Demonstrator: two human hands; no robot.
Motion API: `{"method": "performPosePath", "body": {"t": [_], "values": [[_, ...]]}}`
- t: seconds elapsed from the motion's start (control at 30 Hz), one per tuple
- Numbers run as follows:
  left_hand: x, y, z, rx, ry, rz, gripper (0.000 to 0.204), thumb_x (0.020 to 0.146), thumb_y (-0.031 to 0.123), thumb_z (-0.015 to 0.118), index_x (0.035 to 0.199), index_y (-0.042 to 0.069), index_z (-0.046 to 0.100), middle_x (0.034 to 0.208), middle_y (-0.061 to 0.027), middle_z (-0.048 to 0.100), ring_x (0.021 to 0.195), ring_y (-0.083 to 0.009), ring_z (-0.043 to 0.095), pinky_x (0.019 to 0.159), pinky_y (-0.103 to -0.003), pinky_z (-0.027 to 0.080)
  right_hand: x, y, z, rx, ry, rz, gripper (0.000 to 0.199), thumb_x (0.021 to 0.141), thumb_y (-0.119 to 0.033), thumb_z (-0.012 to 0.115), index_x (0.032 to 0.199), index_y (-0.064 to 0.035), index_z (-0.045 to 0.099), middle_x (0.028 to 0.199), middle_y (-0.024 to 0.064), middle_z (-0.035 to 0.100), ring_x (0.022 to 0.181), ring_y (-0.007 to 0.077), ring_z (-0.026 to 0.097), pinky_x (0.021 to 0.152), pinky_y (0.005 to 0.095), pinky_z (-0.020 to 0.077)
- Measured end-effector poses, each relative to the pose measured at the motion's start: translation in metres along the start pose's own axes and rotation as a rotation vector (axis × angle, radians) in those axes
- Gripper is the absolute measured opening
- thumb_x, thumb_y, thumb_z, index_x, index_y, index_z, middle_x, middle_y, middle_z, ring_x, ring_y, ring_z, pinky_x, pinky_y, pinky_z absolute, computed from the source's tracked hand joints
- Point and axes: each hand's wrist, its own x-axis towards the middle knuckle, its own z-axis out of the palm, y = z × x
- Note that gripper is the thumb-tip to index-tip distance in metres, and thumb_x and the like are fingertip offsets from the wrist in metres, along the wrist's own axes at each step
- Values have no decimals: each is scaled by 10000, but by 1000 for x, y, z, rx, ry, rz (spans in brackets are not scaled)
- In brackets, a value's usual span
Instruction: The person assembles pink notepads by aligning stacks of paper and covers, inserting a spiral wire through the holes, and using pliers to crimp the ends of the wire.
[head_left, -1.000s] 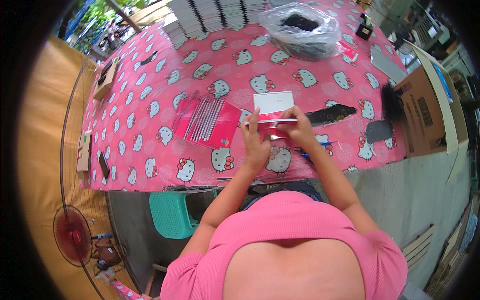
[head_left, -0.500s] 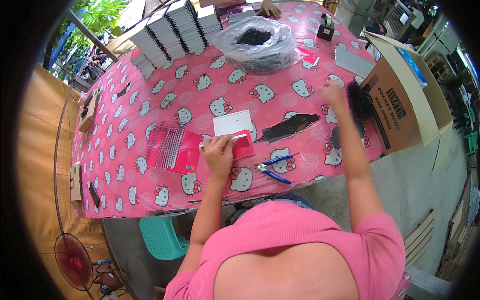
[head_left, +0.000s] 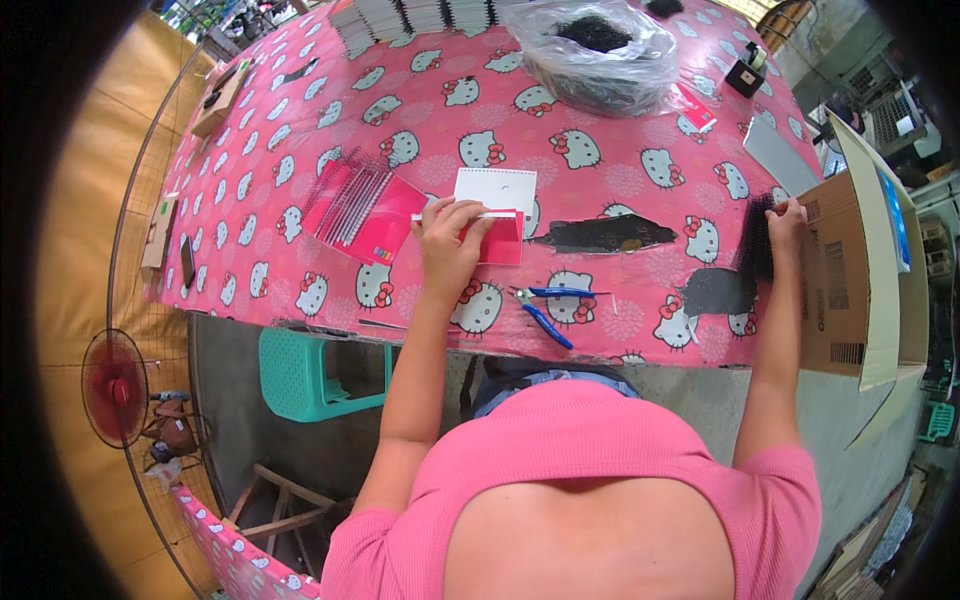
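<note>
My left hand (head_left: 452, 240) lies over a small red-covered notepad (head_left: 504, 243), fingers pressed together along its punched top edge. Its white, hole-edged sheet (head_left: 495, 190) is folded out on the far side. At the right, my right hand (head_left: 787, 226) pinches at a bundle of black spiral binding coils (head_left: 756, 240) beside the carton; the fingertips are partly hidden. Between the hands, blue-handled cutting pliers (head_left: 547, 310) rest with their handles apart. Left of my left hand, several red notepads (head_left: 368, 212) with coils along their edges are fanned out.
An open cardboard carton (head_left: 835, 275) stands at the right table edge. A clear plastic bag (head_left: 600, 75) of black coils, bound notebook stacks (head_left: 420, 14) and a tape dispenser (head_left: 746, 72) sit farther back. The pink tablecloth (head_left: 620, 225) has torn dark patches. A green stool (head_left: 300, 375) is below.
My right hand has moved right and nearer, from above the table to the black coils beside the carton. My left hand stays on the notepad. The view has shifted.
</note>
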Motion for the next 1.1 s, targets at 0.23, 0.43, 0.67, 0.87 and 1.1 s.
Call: {"method": "performPosePath", "body": {"t": [0.23,0.43,0.67,0.87,1.1], "values": [[2,10,-3,-49,12,-10,213,723,269,743,895,148,712,896,23,661,994,-200,502,918,-408,291,-83,-169,-8,827,-180,-416,191,802,-142,671,955,-31,696,891,77,682,806,145,628,704,264,481],[3,2,-3,-43,-33,21,208,687,310,760,830,161,729,812,38,638,960,-181,491,900,-405,287,-147,-297,-17,1015,-485,-462,242,752,-90,703,993,-75,698,771,73,608,673,149,568,616,275,447],[1,-2,-7,-43,-66,53,207,697,290,754,850,152,728,809,33,636,960,-190,488,891,-396,301,-147,-315,-23,975,-511,-440,239,724,-54,712,957,-105,709,752,74,585,684,173,572,626,296,465],[1,3,-7,-38,-58,26,189,702,289,748,862,191,727,816,50,630,968,-192,487,921,-451,265,-142,-318,-29,1045,-831,-290,241,721,-50,723,959,-63,681,767,36,566,674,111,535,605,268,443],[0,1,-10,46,-59,59,244,688,244,761,917,173,715,865,42,645,908,-160,495,846,-372,298,-157,-330,-27,746,-365,-624,222,807,-181,659,933,-33,552,786,100,555,719,288,585,616,374,466]]}}
